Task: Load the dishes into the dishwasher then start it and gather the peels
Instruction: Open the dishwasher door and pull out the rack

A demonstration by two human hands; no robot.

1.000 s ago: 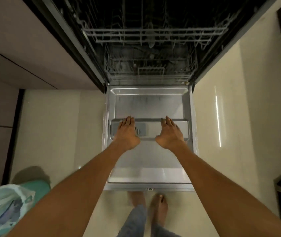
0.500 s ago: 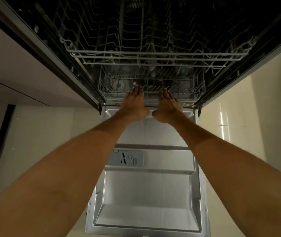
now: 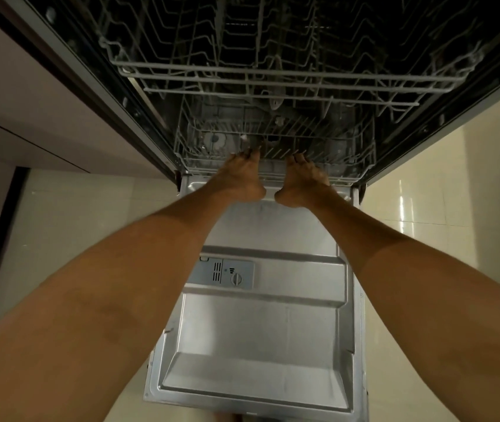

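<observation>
Both arms reach forward over the lowered dishwasher door (image 3: pixel 260 324), and the two hands sit side by side at the front rail of the lower rack (image 3: pixel 276 153). The left hand (image 3: pixel 242 175) has its fingers hooked over the rack's front wire, gripping it; the right hand (image 3: pixel 302 178), just beside it, grips the same wire with its fingers curled over the edge. The fingertips of both are partly lost among the wires, so the exact hold is hard to make out.

The lower rack sits inside the dishwasher tub, its front edge at the far end of the door. No dishes can be made out in it; the interior is dark. Above it hangs the upper rack (image 3: pixel 273 77), also wire, with a spray arm (image 3: pixel 274 102) under its middle.

On the steel inner face of the door, the grey detergent dispenser (image 3: pixel 227 274) lies left of centre, between the two forearms. Pale glossy floor tiles (image 3: pixel 425 208) lie on both sides, and cabinet fronts (image 3: pixel 14 102) stand to the left.
</observation>
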